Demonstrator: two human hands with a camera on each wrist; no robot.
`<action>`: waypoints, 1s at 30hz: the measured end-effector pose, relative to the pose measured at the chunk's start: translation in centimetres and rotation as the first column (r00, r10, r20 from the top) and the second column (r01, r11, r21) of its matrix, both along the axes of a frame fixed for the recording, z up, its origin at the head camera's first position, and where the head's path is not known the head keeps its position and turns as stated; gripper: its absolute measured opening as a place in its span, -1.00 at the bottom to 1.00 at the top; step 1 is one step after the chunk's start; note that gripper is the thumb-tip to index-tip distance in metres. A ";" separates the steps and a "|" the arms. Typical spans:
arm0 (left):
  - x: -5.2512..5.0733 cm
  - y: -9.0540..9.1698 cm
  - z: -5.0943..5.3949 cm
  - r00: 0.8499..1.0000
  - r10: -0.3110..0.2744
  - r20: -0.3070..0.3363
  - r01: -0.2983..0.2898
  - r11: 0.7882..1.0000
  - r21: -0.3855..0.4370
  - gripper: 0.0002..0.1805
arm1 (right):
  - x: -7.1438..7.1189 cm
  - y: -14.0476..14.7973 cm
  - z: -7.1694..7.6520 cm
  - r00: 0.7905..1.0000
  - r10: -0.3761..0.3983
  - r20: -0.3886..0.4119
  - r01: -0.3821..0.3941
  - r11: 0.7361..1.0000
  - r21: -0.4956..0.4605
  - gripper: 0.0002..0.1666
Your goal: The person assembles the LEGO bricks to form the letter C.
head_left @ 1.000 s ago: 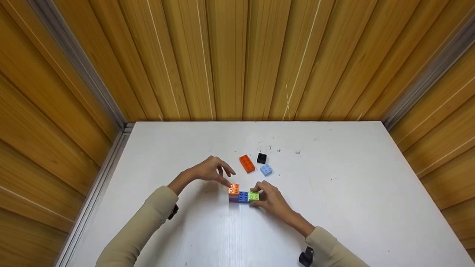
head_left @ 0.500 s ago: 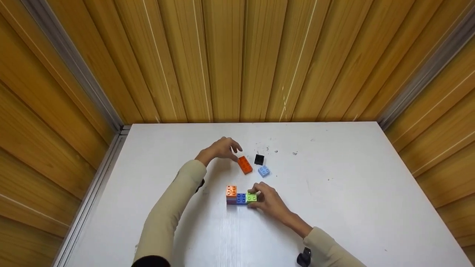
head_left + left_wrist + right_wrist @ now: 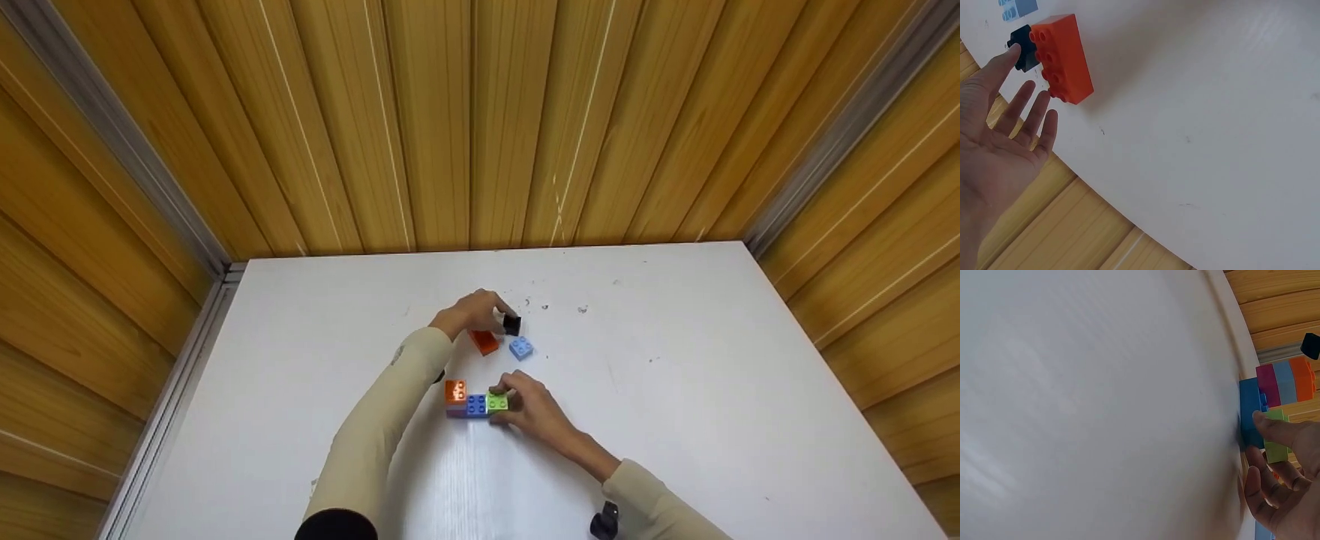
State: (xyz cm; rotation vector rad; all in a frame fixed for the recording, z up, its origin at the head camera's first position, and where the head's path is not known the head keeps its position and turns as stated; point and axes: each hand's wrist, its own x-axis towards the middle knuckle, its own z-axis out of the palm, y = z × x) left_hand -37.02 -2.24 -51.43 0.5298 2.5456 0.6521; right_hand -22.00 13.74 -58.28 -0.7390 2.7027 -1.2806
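Moving on from the red brick's side, the left hand is now meeting the black brick at its fingertips, whether pinching cannot be told. Nearer, the right hand is gripping the green brick on the stack's right end.

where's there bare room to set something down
Free: white table between the right hand and the right edge, and left of the left sleeve. Crowded: around the left hand, with the black brick, red brick and light blue brick close together.
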 end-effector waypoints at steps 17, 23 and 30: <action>-1.3 -5.3 -0.2 0.974 0.113 -0.196 -0.139 0.983 -0.121 -0.61 | -0.5 -0.1 -0.1 1.000 0.008 -0.028 -0.007 1.000 0.028 -0.63; -0.8 -9.9 -0.6 0.968 0.159 -0.193 -0.171 0.984 -0.048 -0.64 | -0.7 0.0 0.0 1.000 0.001 -0.024 -0.001 0.999 0.036 -0.64; 2.2 -15.0 -2.8 0.965 0.142 -0.220 -0.109 0.982 0.154 -0.63 | -0.8 0.5 0.2 1.000 -0.004 -0.006 0.004 1.000 0.019 -0.64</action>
